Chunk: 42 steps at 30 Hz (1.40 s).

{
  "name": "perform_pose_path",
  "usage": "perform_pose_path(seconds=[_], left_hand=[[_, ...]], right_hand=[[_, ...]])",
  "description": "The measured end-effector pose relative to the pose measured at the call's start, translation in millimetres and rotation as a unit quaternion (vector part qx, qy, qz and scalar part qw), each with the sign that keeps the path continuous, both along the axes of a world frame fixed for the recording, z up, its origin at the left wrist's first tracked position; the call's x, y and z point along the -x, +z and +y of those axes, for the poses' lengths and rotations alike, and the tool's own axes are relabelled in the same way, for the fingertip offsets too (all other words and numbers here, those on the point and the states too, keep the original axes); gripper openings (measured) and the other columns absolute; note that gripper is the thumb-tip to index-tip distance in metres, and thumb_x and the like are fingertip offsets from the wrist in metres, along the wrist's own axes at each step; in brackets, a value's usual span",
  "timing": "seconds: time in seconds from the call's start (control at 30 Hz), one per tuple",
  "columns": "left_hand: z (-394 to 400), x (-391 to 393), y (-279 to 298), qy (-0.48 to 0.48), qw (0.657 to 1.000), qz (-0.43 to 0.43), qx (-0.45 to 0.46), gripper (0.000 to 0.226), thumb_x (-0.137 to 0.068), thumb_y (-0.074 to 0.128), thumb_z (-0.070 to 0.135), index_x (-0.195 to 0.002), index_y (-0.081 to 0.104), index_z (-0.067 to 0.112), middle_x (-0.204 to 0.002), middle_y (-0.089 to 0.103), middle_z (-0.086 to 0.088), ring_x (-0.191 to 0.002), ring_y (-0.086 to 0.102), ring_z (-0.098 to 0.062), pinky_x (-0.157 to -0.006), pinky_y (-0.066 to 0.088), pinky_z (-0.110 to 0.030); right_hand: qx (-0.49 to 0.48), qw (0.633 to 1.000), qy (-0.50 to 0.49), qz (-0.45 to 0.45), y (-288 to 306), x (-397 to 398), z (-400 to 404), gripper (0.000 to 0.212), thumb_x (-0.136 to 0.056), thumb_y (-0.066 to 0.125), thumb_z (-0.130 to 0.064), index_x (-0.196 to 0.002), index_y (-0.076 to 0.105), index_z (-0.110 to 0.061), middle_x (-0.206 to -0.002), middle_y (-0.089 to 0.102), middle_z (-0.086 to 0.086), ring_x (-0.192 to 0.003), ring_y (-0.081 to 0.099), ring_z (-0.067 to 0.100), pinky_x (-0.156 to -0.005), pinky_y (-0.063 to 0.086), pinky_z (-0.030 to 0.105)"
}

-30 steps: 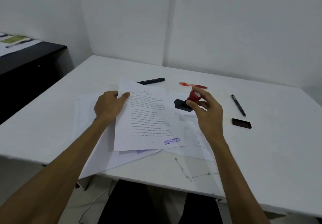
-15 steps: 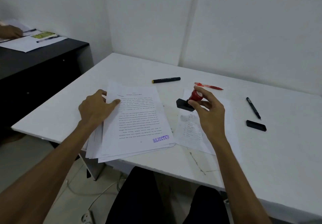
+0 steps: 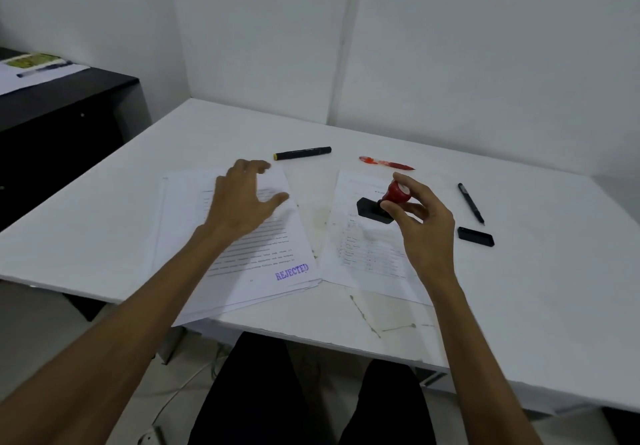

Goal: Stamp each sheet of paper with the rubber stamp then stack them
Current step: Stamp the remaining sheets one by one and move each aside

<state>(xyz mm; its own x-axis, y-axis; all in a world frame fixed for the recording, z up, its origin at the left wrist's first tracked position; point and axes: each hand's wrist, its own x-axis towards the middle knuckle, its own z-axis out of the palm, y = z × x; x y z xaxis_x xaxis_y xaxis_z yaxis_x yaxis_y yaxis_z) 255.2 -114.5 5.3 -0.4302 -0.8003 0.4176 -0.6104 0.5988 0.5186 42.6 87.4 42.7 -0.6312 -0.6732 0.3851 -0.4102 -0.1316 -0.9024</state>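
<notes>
White walls meet in a corner behind a white table [image 3: 519, 306], whose near edge shows scuffs and thin dark cracks. On the left part of the table lies a stack of printed sheets [image 3: 242, 264], slightly fanned, its near corner hanging over the table edge; the top sheet carries lines of text and a purple "REJECTED" stamp mark [image 3: 292, 272] near its lower right corner. The left hand [image 3: 242, 198] is above the upper part of this stack with fingers spread and loosely extended, thumb out to the right, holding nothing; whether the palm touches the paper cannot be told, as the hand is blurred. To the right, apart from the stack by a strip of bare table, lies a single printed sheet [image 3: 367, 254] with what looks like a table or list on it. The right hand [image 3: 422, 226] pinches the red handle of the rubber stamp [image 3: 394, 195] between thumb and curled fingers, the stamp tilted, its black base at the upper part of that single sheet; whether the base rests on the paper or is just above it is unclear. Beyond the papers lie a black marker with a yellow end [image 3: 302, 153] and a red pen [image 3: 386, 162]. Right of the single sheet lie a black pen [image 3: 471, 203] and, nearer, a small flat black rectangular case [image 3: 475, 236]. At far left stands a dark desk [image 3: 69, 105] with papers and a pen on it. Below the table edge the person's dark-clad legs [image 3: 311, 392] show.
</notes>
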Motion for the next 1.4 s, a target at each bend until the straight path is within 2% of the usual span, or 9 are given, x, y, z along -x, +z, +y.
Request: perform_pose_path(seconds=[0.13, 0.27, 0.37, 0.43, 0.53, 0.8, 1.07, 1.23, 1.4], left_hand=[[22.1, 51.3, -4.9, -0.112, 0.993, -0.035, -0.013, 0.067, -0.079, 0.066, 0.060, -0.133, 0.049, 0.024, -0.132, 0.050, 0.003, -0.116, 0.053, -0.017, -0.101, 0.032, -0.038], [43.5, 89.8, -11.9, -0.178, 0.982, -0.057, -0.039, 0.072, -0.081, 0.061, 0.064, -0.139, 0.043, 0.025, -0.144, 0.043, 0.004, -0.127, 0.045, -0.017, -0.107, 0.030, -0.037], [52.7, 107.8, -18.7, -0.219, 0.970, -0.083, -0.059, 0.082, -0.082, 0.056, 0.068, -0.147, 0.033, 0.024, -0.154, 0.033, 0.003, -0.139, 0.032, -0.017, -0.114, 0.024, -0.035], [55.2, 116.9, -26.0, -0.238, 0.962, -0.116, -0.069, 0.089, -0.081, 0.050, 0.073, -0.152, 0.023, 0.025, -0.160, 0.020, 0.004, -0.147, 0.017, -0.016, -0.119, 0.014, -0.035], [55.2, 123.8, -35.4, -0.238, 0.955, -0.163, -0.063, 0.095, -0.080, 0.038, 0.080, -0.154, 0.015, 0.025, -0.163, 0.006, 0.003, -0.149, 0.001, -0.013, -0.121, 0.002, -0.035], [52.6, 131.2, -35.6, -0.205, 0.958, -0.195, -0.040, 0.094, -0.083, 0.031, 0.079, -0.155, 0.014, 0.020, -0.163, 0.002, 0.000, -0.149, -0.003, -0.015, -0.121, -0.001, -0.036], [54.4, 135.0, -34.9, -0.188, 0.961, -0.201, -0.031, 0.092, -0.085, 0.031, 0.078, -0.155, 0.015, 0.021, -0.163, 0.003, -0.001, -0.149, -0.001, -0.016, -0.120, 0.000, -0.037], [53.3, 134.8, -37.2, -0.188, 0.961, -0.202, -0.030, 0.093, -0.084, 0.028, 0.080, -0.155, 0.015, 0.022, -0.163, 0.003, 0.000, -0.149, -0.002, -0.015, -0.121, 0.001, -0.038], [52.5, 135.0, -37.9, -0.188, 0.961, -0.202, -0.028, 0.093, -0.084, 0.027, 0.080, -0.155, 0.015, 0.021, -0.163, 0.003, 0.000, -0.149, -0.002, -0.015, -0.121, 0.001, -0.038]], right_hand=[[0.001, 1.000, -0.019, -0.004, 0.5, 15.4, 18.9, 0.041, -0.086, 0.076, -0.010, -0.119, 0.070, -0.033, -0.106, 0.070, -0.023, -0.098, 0.068, 0.005, -0.089, 0.052, 0.014], [-0.010, 0.999, -0.044, -0.002, -1.3, 31.6, 37.6, 0.043, -0.086, 0.075, -0.009, -0.118, 0.069, -0.038, -0.102, 0.068, -0.031, -0.098, 0.067, 0.000, -0.086, 0.052, 0.011], [-0.012, 0.998, -0.057, -0.011, -5.1, 42.3, 50.5, 0.042, -0.086, 0.075, -0.008, -0.121, 0.069, -0.032, -0.101, 0.068, -0.030, -0.096, 0.067, -0.003, -0.082, 0.051, 0.008], [-0.015, 0.998, -0.064, -0.013, -8.3, 49.2, 57.6, 0.042, -0.086, 0.075, -0.009, -0.123, 0.069, -0.029, -0.106, 0.068, -0.024, -0.097, 0.067, -0.001, -0.083, 0.051, 0.008], [-0.019, 0.997, -0.067, -0.018, -12.7, 56.2, 63.8, 0.042, -0.086, 0.076, -0.010, -0.122, 0.070, -0.030, -0.114, 0.069, -0.011, -0.099, 0.067, 0.001, -0.085, 0.051, 0.009], [-0.026, 0.997, -0.067, -0.017, -19.7, 64.8, 65.9, 0.043, -0.086, 0.076, -0.008, -0.123, 0.069, -0.029, -0.117, 0.069, -0.005, -0.101, 0.068, 0.006, -0.086, 0.051, 0.009], [-0.056, 0.998, -0.026, 0.002, -20.1, 64.4, 75.9, 0.044, -0.084, 0.077, -0.003, -0.121, 0.070, -0.025, -0.119, 0.068, -0.006, -0.097, 0.068, 0.002, -0.080, 0.049, 0.006], [-0.101, 0.993, 0.007, 0.054, -24.7, 62.2, 85.1, 0.050, -0.084, 0.077, -0.005, -0.126, 0.066, -0.031, -0.118, 0.064, -0.021, -0.100, 0.066, 0.000, -0.082, 0.053, 0.010], [-0.104, 0.994, 0.004, 0.047, -30.4, 63.4, 91.9, 0.045, -0.084, 0.078, -0.007, -0.117, 0.070, -0.037, -0.114, 0.070, -0.013, -0.099, 0.069, 0.008, -0.085, 0.056, 0.016]])
